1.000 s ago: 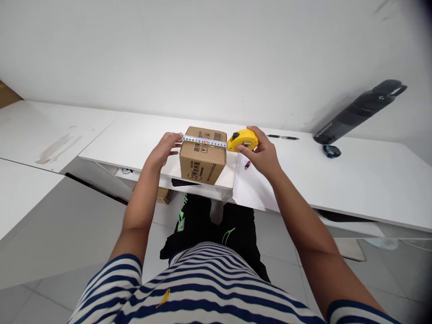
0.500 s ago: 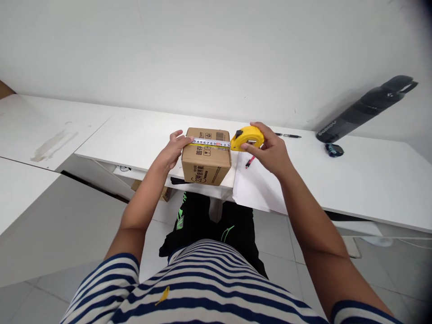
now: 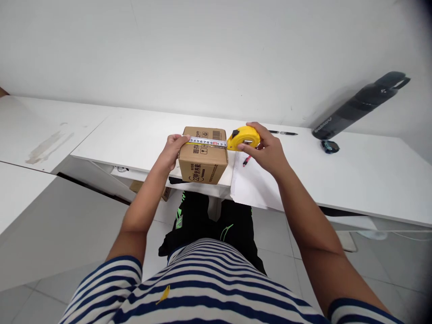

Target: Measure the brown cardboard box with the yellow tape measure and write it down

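Observation:
A brown cardboard box (image 3: 203, 155) with black print stands at the front part of the white desk. Across its top, from left to right, lies the white blade of a tape measure (image 3: 245, 137). My right hand (image 3: 270, 150) grips the yellow case just past the box's right edge, thumb in front and fingers behind. At the left edge of the box, my left hand (image 3: 171, 150) pins the blade's end under the thumb, with its fingers curled down the box's side. The end hook is hidden by that hand.
White paper (image 3: 253, 184) and a red pen (image 3: 247, 160) lie right of the box. Farther right are a black pen (image 3: 285, 132), a dark bottle (image 3: 359, 108) and a small dark object (image 3: 330, 146). A wall rises behind the white desk (image 3: 354, 180).
My left hand's fingers have curled in against the box's side; they were more spread before. The blade and case keep their place on the box. The view has shifted slightly.

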### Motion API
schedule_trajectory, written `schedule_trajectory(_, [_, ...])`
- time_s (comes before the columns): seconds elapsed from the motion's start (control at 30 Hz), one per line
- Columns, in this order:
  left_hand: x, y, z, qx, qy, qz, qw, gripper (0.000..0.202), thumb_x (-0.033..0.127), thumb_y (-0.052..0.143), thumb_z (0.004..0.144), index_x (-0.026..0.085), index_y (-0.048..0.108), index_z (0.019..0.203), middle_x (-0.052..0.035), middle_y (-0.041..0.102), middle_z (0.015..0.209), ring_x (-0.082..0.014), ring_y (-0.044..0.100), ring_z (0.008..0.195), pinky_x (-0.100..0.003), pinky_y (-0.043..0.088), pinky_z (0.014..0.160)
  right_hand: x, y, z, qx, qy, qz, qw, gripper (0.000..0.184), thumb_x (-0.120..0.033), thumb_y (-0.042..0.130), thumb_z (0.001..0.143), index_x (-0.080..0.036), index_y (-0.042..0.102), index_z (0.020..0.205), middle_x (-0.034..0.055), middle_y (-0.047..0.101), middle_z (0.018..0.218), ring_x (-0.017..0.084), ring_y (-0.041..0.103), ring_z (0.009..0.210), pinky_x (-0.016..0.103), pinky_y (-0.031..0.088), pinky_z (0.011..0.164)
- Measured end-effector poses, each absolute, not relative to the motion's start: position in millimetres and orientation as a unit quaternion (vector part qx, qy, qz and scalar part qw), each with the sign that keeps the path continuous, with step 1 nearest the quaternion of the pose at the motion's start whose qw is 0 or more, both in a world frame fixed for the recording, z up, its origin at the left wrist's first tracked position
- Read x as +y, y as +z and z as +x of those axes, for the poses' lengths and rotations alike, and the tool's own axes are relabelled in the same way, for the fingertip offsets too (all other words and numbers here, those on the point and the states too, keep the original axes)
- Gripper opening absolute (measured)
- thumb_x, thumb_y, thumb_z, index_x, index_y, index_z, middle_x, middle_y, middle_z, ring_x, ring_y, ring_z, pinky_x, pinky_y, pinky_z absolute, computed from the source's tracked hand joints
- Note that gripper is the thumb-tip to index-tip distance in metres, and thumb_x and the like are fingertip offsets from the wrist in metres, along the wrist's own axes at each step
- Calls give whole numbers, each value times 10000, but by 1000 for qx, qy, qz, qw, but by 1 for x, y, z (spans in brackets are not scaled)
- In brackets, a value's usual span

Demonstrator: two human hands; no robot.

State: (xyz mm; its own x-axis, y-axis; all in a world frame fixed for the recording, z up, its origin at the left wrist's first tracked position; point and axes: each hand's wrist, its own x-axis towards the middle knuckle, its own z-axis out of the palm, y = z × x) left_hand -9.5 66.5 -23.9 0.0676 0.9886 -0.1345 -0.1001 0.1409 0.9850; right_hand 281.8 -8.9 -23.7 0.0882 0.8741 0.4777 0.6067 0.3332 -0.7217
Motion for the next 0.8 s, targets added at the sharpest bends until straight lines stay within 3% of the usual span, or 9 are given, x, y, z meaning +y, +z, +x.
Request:
schedule_trajectory(0.13, [71,-13,-28,521,372,604,474,372,490,728,835,207,501,752,-31,581,802,-156,547,740,-266,429,645,-7,-26,283,-680,98,-564,459,620,-510,756,784,-330,601,1357,52,653,1364,209,669,850,411,598,742])
schedule_trajectory(0.27, [75,11,-44,501,301,650,485,319,372,665,862,196,520,640,-34,545,674,-138,497,629,-285,436,626,-5,-23,285,-684,17,-579,443,728,-599,781,742,-299,571,1371,75,695,1290,264,698,895,431,584,770])
schedule_trajectory(0.4, [83,47,-46,460,359,639,502,305,293,648,847,197,483,610,1,442,610,-112,440,567,-293,461,636,-36,-11,261,-680,-45,-573,455,805,-721,769,704,-261,597,1342,117,732,1197,303,708,899,428,575,760])
schedule_trajectory(0.53, [114,73,-20,430,362,677,476,299,215,556,900,187,482,612,5,394,624,-100,426,575,-313,452,682,-92,1,200,-633,-61,-601,484,804,-740,669,799,-247,553,1425,108,753,958,268,679,751,391,542,657])
schedule_trajectory(0.7, [161,62,33,427,280,745,429,286,157,607,855,171,541,576,-28,503,655,-136,477,619,-333,433,717,-111,-1,141,-661,-78,-599,445,573,-687,529,925,-274,682,1292,58,712,705,219,611,622,347,440,575])
schedule_trajectory(0.8, [170,47,43,430,224,762,430,228,180,701,799,171,613,589,-43,583,682,-146,500,620,-311,410,681,-97,-8,136,-665,-81,-606,429,600,-725,510,921,-263,720,1240,59,711,677,208,595,606,336,381,551])
